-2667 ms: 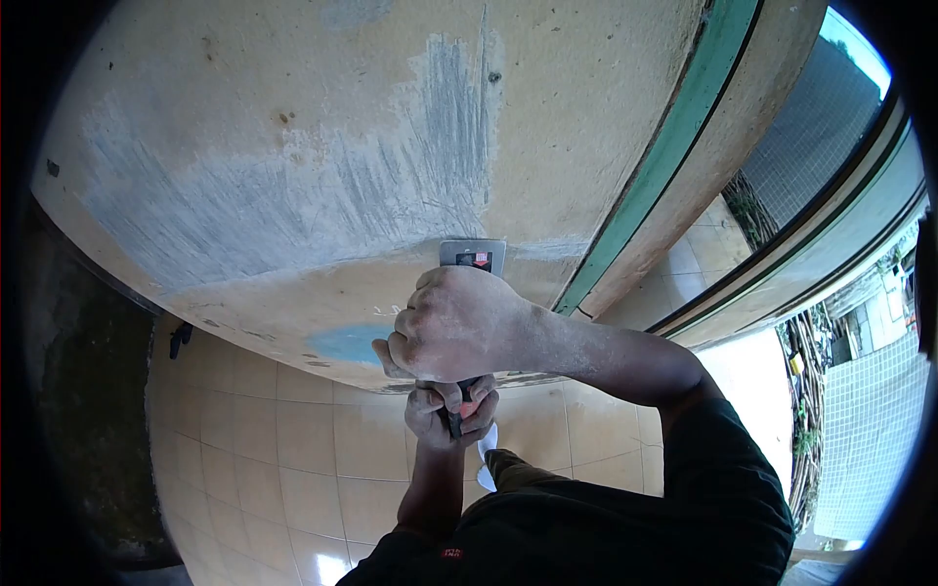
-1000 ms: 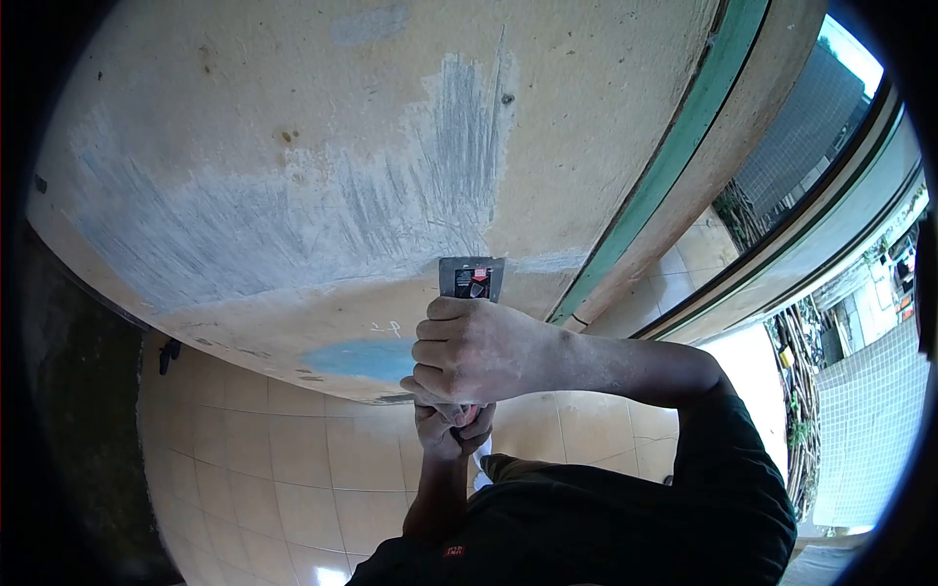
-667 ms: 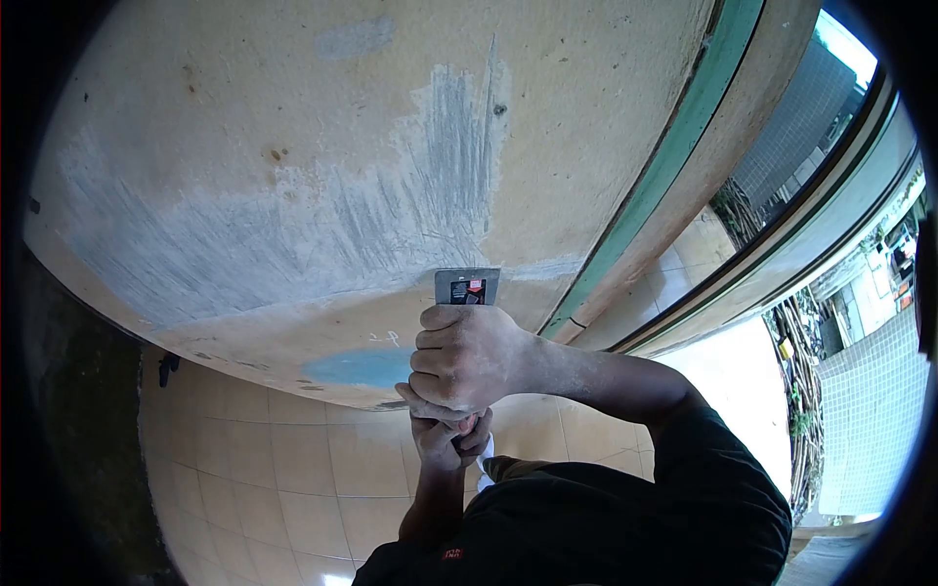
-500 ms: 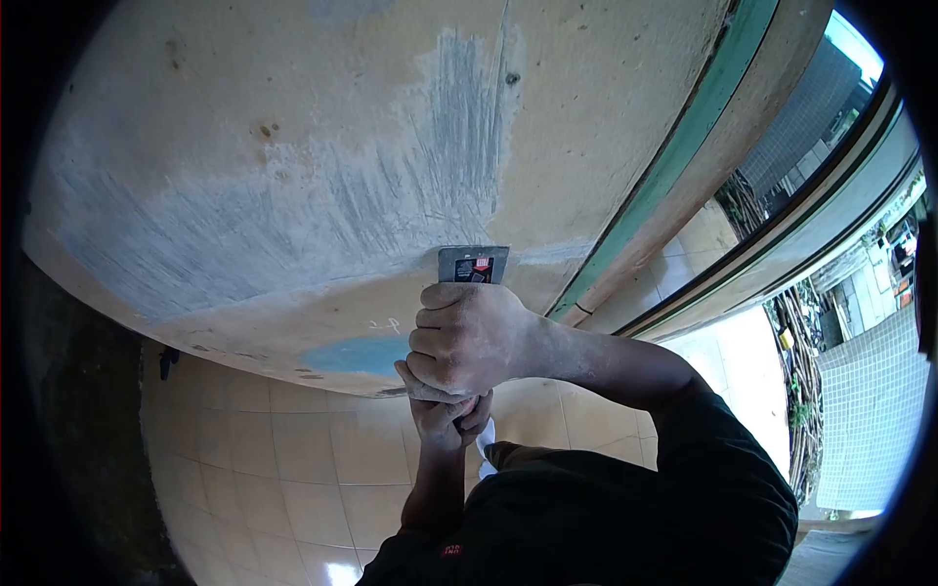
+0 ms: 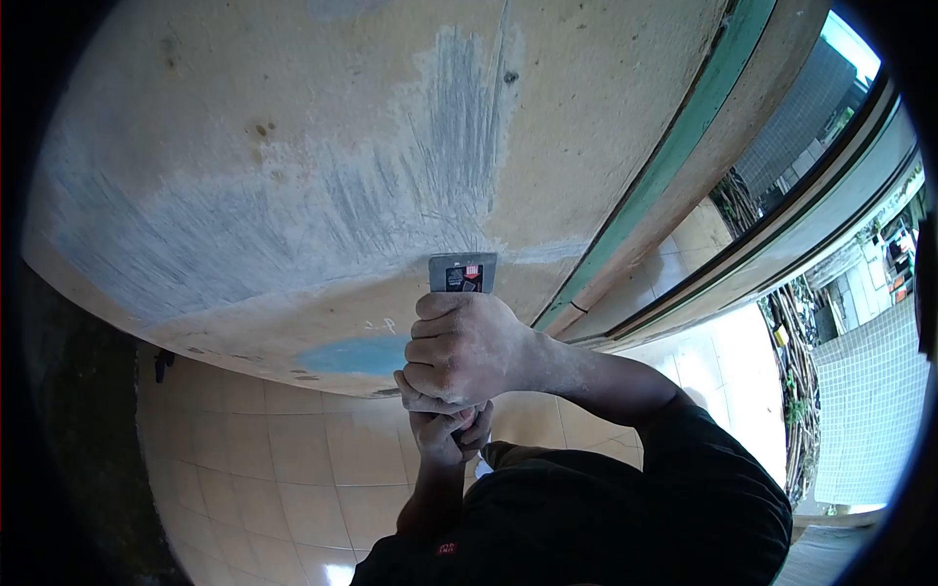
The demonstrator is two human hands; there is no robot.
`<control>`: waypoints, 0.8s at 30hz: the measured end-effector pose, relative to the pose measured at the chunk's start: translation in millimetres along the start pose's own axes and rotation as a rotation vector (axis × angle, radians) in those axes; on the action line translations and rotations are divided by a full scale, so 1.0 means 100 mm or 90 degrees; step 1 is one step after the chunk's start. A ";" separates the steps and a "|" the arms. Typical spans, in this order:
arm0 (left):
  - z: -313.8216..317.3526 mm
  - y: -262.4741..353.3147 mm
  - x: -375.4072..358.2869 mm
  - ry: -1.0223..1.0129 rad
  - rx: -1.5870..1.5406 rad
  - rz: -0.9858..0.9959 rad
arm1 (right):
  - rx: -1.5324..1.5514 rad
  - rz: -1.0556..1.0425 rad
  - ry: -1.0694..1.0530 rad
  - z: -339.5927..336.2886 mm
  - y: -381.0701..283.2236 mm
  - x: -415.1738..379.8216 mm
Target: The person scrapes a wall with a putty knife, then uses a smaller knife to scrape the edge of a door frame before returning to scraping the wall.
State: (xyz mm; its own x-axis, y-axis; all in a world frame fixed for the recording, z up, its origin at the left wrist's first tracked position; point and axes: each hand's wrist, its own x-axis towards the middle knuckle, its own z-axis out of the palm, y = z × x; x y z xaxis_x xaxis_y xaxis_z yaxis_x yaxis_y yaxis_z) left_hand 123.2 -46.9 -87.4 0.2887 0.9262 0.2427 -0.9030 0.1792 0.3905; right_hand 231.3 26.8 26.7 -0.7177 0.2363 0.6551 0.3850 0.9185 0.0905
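Note:
A scraper [image 5: 463, 262] with a flat metal blade and a dark label meets the wall [image 5: 576, 146] at the lower edge of a scraped band. My right hand [image 5: 464, 350], dusty across the knuckles, is wrapped round the tool just below the blade. Directly beneath it, my left hand [image 5: 447, 432] is closed around the lower end of the handle, most of which the fingers hide. Whitish-grey scratched marks [image 5: 264, 225] spread over the wall to the left and above the blade. A light blue patch [image 5: 352, 355] shows left of my right hand.
Green trim [image 5: 674, 161] borders the wall on the right, beside a window frame [image 5: 752, 244]. Below lies a tiled floor [image 5: 293, 449]. Bundled sticks [image 5: 799, 391] and a pale mesh sheet [image 5: 870, 410] are outside at the far right.
The scraper and both hands have shifted slightly down and to the left along the wall. Both hands keep their hold.

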 end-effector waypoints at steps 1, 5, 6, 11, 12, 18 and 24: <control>0.03 0.01 0.05 -0.006 0.002 0.001 | -0.005 -0.003 0.003 -0.01 0.03 0.02; 0.02 0.07 0.08 0.006 0.025 -0.038 | -0.019 0.008 -0.019 -0.09 0.05 0.10; 0.06 0.08 0.07 0.009 0.025 -0.024 | -0.040 0.007 -0.012 -0.11 0.05 0.12; 0.11 0.02 0.05 0.041 0.022 0.021 | 0.000 -0.006 0.035 -0.01 0.04 0.04; 0.15 0.02 0.08 0.063 0.030 0.000 | -0.014 0.003 0.006 -0.04 0.04 0.04; 0.09 0.08 0.05 0.047 0.055 -0.039 | 0.011 -0.012 0.090 -0.02 0.04 0.08; 0.06 0.00 0.11 0.099 0.129 0.009 | -0.001 -0.008 0.073 0.03 0.09 0.01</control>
State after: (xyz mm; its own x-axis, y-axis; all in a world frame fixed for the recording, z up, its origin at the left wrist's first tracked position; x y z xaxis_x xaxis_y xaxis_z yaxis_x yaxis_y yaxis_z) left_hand 127.9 -38.7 -79.7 0.2102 0.9707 0.1163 -0.8194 0.1100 0.5625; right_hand 231.9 36.9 25.9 -0.6513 0.1862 0.7356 0.3775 0.9205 0.1012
